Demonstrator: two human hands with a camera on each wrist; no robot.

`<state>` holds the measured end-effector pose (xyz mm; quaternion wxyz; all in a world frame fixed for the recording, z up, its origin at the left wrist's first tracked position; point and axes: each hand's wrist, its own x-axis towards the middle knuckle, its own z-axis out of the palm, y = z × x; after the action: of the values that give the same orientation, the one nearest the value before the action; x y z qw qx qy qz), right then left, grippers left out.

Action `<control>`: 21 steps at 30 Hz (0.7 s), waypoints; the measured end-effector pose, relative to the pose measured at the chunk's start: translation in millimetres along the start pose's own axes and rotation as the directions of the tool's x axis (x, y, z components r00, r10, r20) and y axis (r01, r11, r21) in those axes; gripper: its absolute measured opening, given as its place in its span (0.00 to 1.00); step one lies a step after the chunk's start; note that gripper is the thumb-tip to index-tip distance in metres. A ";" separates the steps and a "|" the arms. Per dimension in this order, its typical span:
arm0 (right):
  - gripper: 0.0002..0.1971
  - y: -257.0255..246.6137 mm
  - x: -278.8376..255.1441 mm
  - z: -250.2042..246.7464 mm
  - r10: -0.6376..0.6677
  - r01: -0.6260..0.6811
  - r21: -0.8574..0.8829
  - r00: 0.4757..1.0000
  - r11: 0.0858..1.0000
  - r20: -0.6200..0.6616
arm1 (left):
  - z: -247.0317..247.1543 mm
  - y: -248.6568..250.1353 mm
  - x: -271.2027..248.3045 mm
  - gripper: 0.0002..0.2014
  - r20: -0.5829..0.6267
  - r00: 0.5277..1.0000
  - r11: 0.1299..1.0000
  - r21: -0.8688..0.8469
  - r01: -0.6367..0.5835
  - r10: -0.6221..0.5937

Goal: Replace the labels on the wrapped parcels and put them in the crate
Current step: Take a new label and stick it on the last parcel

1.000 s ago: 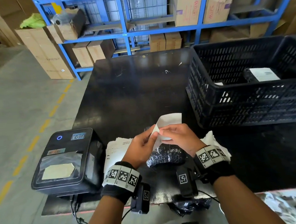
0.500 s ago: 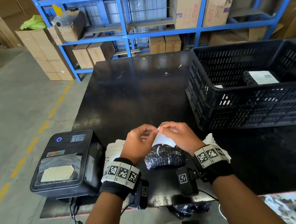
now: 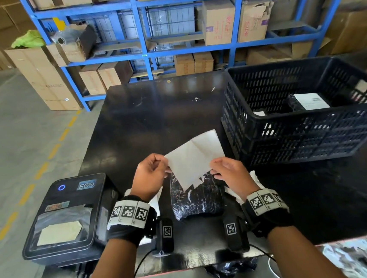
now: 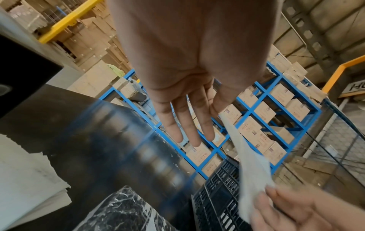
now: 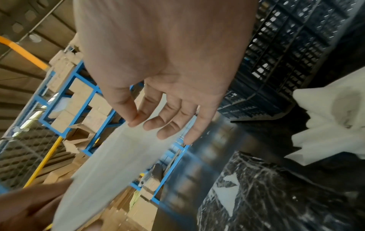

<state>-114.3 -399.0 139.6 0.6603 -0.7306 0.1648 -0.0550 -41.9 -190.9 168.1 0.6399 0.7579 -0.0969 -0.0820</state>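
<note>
Both hands hold a white label sheet point(image 3: 195, 158) up over a black wrapped parcel point(image 3: 195, 201) that lies on the black table point(image 3: 154, 123). My left hand point(image 3: 159, 166) pinches the sheet's left corner, with its other fingers point(image 4: 189, 125) straight. My right hand point(image 3: 216, 169) pinches the right edge between thumb and forefinger point(image 5: 132, 121). White scraps of an old label point(image 5: 227, 192) cling to the parcel point(image 5: 276, 195). The black crate point(image 3: 307, 131) stands to the right. Another parcel with a white label point(image 3: 310, 101) lies inside it.
A black label printer point(image 3: 66, 217) sits at the table's front left corner. White paper sheets point(image 3: 254, 176) lie beside the parcel on both sides point(image 4: 25, 179). Blue shelving with cardboard boxes point(image 3: 218, 21) stands behind the table. Bare table top lies beyond my hands.
My hands were close together at one corner of the sheet. They have moved apart, and the sheet is now spread wide between them above the parcel.
</note>
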 end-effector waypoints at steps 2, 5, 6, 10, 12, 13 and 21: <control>0.06 5.3 -0.6 -13.6 0.029 -0.029 -0.002 0.998 1.000 -0.062 | -0.7 -0.2 3.3 0.08 -0.023 1.000 1.000 0.008 0.020 -0.020; 0.06 15.8 2.1 -36.1 0.084 -0.089 -0.026 0.984 0.996 -0.156 | 1.2 0.5 7.8 0.09 -0.049 0.998 0.999 0.020 0.042 -0.041; 0.06 19.4 3.0 -44.2 0.105 -0.113 -0.031 0.977 0.993 -0.185 | 2.3 1.3 8.8 0.10 -0.052 0.998 0.999 0.029 0.044 -0.042; 0.07 35.5 3.2 -77.0 0.150 -0.180 -0.079 0.945 0.980 -0.291 | 3.9 4.7 12.3 0.09 -0.055 0.998 0.993 0.116 0.033 -0.026; 0.07 44.9 0.3 -92.9 0.163 -0.207 -0.100 0.928 0.973 -0.334 | 3.4 5.2 15.4 0.09 -0.061 0.998 0.988 0.152 0.024 -0.015; 0.07 49.9 -0.8 -100.1 0.175 -0.222 -0.092 0.916 0.971 -0.362 | 3.0 5.5 16.9 0.09 -0.068 0.998 0.987 0.159 0.022 -0.011; 0.13 60.7 -18.2 -149.1 0.241 -0.284 0.015 0.782 0.959 -0.575 | -2.0 11.1 23.6 0.09 -0.228 0.973 0.987 0.161 0.023 0.015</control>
<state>-186.1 -538.9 100.5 0.5549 -0.6735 0.4567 -0.1731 -19.1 -196.8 179.4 0.5828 0.8120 -0.0273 0.0127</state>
